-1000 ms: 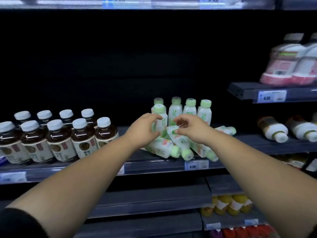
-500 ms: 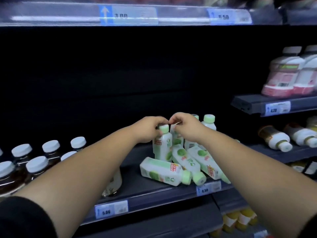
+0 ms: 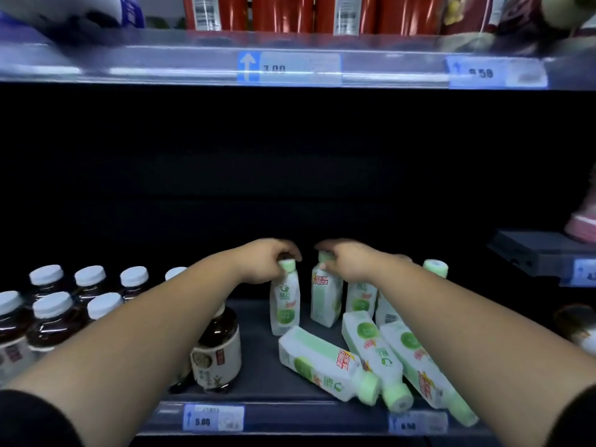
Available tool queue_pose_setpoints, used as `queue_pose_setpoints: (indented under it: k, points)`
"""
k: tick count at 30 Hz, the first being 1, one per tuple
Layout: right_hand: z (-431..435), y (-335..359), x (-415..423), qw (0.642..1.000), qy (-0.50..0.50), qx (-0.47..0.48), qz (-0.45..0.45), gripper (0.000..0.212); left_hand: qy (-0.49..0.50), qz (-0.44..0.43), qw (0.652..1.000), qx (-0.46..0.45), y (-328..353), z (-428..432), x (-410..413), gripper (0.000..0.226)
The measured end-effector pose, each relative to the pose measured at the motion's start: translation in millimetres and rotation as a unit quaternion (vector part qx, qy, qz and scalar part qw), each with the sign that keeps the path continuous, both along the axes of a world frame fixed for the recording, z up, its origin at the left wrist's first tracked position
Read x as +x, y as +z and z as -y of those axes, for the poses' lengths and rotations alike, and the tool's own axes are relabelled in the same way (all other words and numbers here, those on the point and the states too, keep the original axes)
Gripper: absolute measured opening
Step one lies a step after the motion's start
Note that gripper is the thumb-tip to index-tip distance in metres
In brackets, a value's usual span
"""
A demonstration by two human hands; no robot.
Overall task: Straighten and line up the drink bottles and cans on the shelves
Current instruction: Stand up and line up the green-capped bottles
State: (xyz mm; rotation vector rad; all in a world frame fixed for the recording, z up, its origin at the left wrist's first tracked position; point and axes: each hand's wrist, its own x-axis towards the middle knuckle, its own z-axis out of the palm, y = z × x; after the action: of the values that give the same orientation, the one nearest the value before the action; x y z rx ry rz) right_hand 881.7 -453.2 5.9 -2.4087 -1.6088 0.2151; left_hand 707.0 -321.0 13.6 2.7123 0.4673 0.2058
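Observation:
Several white bottles with green caps stand or lie on the dark shelf (image 3: 258, 356). My left hand (image 3: 264, 262) grips the cap of an upright one (image 3: 284, 304). My right hand (image 3: 348, 259) grips the top of a second upright bottle (image 3: 325, 301) beside it. More of them stand behind my right forearm (image 3: 361, 298). Three lie on their sides (image 3: 322, 362) at the shelf's front, caps toward the edge.
Brown tea bottles with white caps (image 3: 51, 317) stand in rows at the left, one (image 3: 219, 350) under my left forearm. Price tags (image 3: 213, 417) line the shelf edge. Red packs (image 3: 280, 11) sit on the shelf above. A side shelf (image 3: 535, 253) juts in at the right.
The view has moved closer and tilted upward. Both hands have spread apart, each now on its own upright bottle, and the two bottles stand separated.

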Motion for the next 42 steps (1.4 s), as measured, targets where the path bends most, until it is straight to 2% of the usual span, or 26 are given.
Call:
queue_pose_setpoints:
  k: [4,8,15,17,19,21,24,28,30,34,42]
  points:
    - [-3,-1,1,1.000,0.011,0.022,-0.020,0.042,0.046,0.024,0.999,0.005,-4,3,3,0.039]
    - [1,8,-3,0.994,0.076,0.018,-0.074,0.034,0.036,-0.004,0.999,0.003,1,3,2,0.037]
    - [-1,15,-18,0.995,0.075,0.019,-0.058,0.061,0.024,-0.036,0.999,0.001,11,-3,-3,0.034]
    - [0,14,-21,0.994,0.084,0.023,-0.066,0.055,0.023,-0.033,0.999,-0.001,11,-2,-4,0.034]
    - [-1,12,-23,0.997,0.061,0.039,-0.031,0.047,0.024,-0.030,0.999,0.000,10,-1,-5,0.035]
    - [-2,10,-25,0.998,0.045,0.044,-0.017,0.048,0.026,-0.023,0.999,-0.006,9,-1,-7,0.035]
    - [1,8,-23,0.996,0.055,0.033,-0.067,0.050,0.029,-0.008,0.999,-0.019,5,-2,-10,0.032]
    - [6,3,-21,0.981,0.052,0.046,-0.179,0.042,0.025,0.009,0.997,-0.069,1,-4,-11,0.028]
    - [7,1,-24,0.976,0.052,0.054,-0.206,0.039,0.024,0.014,0.997,-0.069,1,-4,-12,0.028]
    - [9,-2,-26,0.978,0.044,0.062,-0.196,0.041,0.021,0.014,0.997,-0.072,2,-3,-14,0.030]
    - [20,0,-39,0.984,0.027,0.076,-0.161,0.048,0.008,0.005,1.000,-0.024,2,4,-19,0.033]
